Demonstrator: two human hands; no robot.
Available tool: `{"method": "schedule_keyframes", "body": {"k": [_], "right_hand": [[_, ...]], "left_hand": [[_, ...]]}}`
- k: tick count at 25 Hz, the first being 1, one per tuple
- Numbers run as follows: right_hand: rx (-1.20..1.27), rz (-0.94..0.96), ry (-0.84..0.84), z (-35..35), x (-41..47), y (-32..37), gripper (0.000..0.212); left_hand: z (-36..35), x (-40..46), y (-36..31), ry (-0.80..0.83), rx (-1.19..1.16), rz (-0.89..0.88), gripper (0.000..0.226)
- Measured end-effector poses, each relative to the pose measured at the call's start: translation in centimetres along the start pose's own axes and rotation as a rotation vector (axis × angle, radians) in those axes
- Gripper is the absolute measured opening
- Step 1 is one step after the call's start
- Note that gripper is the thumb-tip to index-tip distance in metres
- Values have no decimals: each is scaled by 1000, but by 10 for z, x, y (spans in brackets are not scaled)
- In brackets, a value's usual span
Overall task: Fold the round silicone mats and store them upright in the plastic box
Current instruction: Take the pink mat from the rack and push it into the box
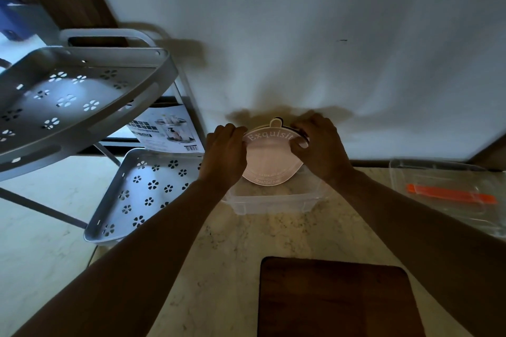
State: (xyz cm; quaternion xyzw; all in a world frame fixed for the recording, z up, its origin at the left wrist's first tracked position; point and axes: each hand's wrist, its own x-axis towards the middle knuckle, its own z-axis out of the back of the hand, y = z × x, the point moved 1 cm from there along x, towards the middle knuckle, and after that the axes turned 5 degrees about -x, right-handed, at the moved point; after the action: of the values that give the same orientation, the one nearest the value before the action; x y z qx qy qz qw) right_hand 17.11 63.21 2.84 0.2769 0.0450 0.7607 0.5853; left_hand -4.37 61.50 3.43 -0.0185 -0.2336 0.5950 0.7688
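A pink round silicone mat (269, 157) printed with "Exquisite" stands upright in the clear plastic box (271, 204) at the far edge of the marble counter, against the wall. My left hand (226, 153) grips the mat's left edge and my right hand (319, 145) grips its right edge, bending the sides inward. A small hanging tab (276, 122) sticks up from the top. A dark edge of another mat shows just behind the pink one.
The clear box lid with an orange clip (451, 195) lies at the right. A dark wooden board (335, 298) sits near the counter's front. A grey perforated tiered rack (68, 101) with a printed carton (167, 128) stands at the left.
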Motion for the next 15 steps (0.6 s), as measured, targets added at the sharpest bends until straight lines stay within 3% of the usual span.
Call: {"method": "schedule_keyframes", "body": {"k": [12,15], "right_hand": [[55,8,-21,-2,-2,-5,28],[82,0,3,0,1,-7,27]], "left_hand": [[-1,-1,1,46,-33,-51,33],[0,0,2,44,-51,-56,23]]}}
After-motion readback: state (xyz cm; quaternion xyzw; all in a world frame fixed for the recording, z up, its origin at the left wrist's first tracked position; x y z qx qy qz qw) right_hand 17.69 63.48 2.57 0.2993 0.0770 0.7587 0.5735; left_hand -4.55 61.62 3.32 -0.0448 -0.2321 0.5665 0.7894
